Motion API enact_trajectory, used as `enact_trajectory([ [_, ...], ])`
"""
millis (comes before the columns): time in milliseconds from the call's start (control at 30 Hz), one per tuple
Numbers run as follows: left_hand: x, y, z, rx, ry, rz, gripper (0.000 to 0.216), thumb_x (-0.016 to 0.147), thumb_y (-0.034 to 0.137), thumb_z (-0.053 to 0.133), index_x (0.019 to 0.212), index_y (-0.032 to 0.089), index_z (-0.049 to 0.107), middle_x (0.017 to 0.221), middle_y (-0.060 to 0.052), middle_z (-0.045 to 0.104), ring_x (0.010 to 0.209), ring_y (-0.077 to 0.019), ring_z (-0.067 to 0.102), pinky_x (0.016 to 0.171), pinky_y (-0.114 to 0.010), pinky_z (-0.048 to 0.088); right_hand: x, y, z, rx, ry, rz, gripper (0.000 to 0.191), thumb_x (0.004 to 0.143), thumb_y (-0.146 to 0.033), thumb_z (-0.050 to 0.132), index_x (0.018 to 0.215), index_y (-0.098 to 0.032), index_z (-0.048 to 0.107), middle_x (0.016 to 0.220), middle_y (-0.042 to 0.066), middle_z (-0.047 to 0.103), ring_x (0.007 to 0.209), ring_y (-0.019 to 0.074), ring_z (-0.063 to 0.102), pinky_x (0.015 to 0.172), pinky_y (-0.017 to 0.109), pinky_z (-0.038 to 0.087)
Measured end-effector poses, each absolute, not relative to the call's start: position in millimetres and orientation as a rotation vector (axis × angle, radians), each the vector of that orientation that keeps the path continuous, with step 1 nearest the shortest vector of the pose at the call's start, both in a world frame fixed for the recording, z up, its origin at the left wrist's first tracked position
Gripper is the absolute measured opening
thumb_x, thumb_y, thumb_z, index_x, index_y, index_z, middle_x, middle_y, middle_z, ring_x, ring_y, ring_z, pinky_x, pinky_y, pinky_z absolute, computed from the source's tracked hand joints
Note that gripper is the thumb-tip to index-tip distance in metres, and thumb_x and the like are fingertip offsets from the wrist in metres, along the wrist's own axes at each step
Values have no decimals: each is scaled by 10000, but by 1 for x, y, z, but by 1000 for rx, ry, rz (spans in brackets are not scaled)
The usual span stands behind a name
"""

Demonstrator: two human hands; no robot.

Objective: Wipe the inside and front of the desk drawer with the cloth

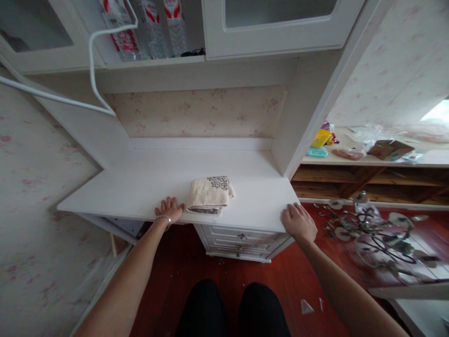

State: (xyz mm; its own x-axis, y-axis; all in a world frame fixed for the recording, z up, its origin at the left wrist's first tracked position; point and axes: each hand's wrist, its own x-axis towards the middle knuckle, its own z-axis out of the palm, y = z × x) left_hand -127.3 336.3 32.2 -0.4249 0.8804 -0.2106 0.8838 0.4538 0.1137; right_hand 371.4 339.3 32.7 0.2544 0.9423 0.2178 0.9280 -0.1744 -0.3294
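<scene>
A white desk (pixel 140 171) with a hutch above it stands before me. My left hand (pixel 170 210), with a bracelet at the wrist, lies on its front edge, fingers spread and holding nothing. Right beside those fingers sits a folded beige cloth (pixel 209 193) with a dark printed pattern. At the desk's front right corner, my right hand (pixel 300 222) is closed over the edge, its fingers bent and partly hidden. Below the top is a drawer unit (pixel 242 241) with small knobs, its drawers closed.
Plastic bottles (pixel 175 29) stand in the upper cabinet. A white cable (pixel 91 61) hangs at upper left. On the right, a low shelf (pixel 351 161) bears a yellow container (pixel 321 138) and plastic bags. A chandelier-like metal frame (pixel 382 238) lies on the red floor (pixel 168 285), near small scraps.
</scene>
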Motion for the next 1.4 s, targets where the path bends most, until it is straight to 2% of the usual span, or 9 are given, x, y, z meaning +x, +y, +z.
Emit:
enact_trajectory([
  [167, -128, 337, 34, 1505, 2453, -40, 798, 818, 648, 174, 1475, 195, 164, 1550, -71, -1, 1404, -333, 8, 1082, -613, 81, 379, 318, 36, -1910, -1395, 326, 371, 827, -406, 388, 1016, -206, 638, 1077, 73, 651, 1011, 224, 570, 883, 332, 430],
  [300, -128, 338, 31, 1503, 2452, -29, 795, 824, 642, 169, 1475, 185, 164, 1550, -81, 2, 1403, -340, 10, 1077, -625, 67, 351, 271, 27, -1594, -1648, 484, 271, 834, -402, 416, 835, -235, 630, 973, 59, 665, 943, 217, 588, 822, 304, 451],
  [400, -128, 338, 31, 1501, 2453, -26, 789, 826, 635, 173, 1475, 187, 161, 1551, -80, 1, 1404, -337, 3, 1079, -619, 63, 316, 252, 9, -1572, -1922, 819, 289, 862, -391, 399, 980, -259, 628, 942, 27, 673, 790, 189, 614, 737, 298, 470],
  [500, -126, 337, 34, 1506, 2443, -24, 796, 824, 641, 173, 1476, 184, 154, 1551, -79, -4, 1404, -338, 1, 1080, -617, 64, 286, 257, -12, -1662, -2135, 931, 396, 867, -362, 399, 1227, -257, 527, 1183, 52, 610, 867, 189, 624, 829, 325, 451],
  [567, -125, 336, 36, 1498, 2442, -37, 796, 827, 638, 164, 1477, 181, 145, 1550, -74, -15, 1404, -338, -4, 1080, -617, 60, 272, 268, -24, -1727, -2254, 946, 455, 869, -354, 402, 1304, -241, 472, 1305, 79, 534, 1008, 210, 595, 903, 340, 417],
  [633, -125, 337, 37, 1484, 2442, -54, 798, 826, 637, 163, 1480, 181, 131, 1550, -67, -27, 1404, -335, -12, 1082, -613, 55, 262, 279, -32, -1763, -2333, 963, 469, 879, -347, 386, 1325, -224, 460, 1318, 97, 524, 1095, 223, 557, 927, 340, 400],
  [833, -128, 339, 33, 1475, 2444, -46, 801, 822, 645, 165, 1479, 189, 137, 1551, -57, -28, 1405, -326, -25, 1086, -603, 49, 240, 284, -45, -1803, -2356, 966, 425, 882, -327, 391, 1269, -214, 523, 1271, 100, 556, 1083, 222, 565, 909, 326, 399],
  [1100, -130, 339, 33, 1458, 2425, -16, 805, 819, 647, 190, 1478, 189, 142, 1550, -57, -27, 1403, -322, -40, 1088, -601, 37, 227, 275, -39, -1958, -2223, 860, 464, 947, -357, 186, 1142, -250, 593, 1171, 91, 612, 987, 218, 613, 824, 334, 420],
  [1400, -137, 345, 29, 1450, 2419, -8, 830, 794, 660, 251, 1474, 193, 160, 1551, -71, -5, 1401, -343, -20, 1078, -618, 50, 236, 194, -33, -1910, -2179, 912, 439, 939, -292, 235, 963, -229, 669, 1049, 85, 681, 959, 208, 633, 804, 305, 426],
])
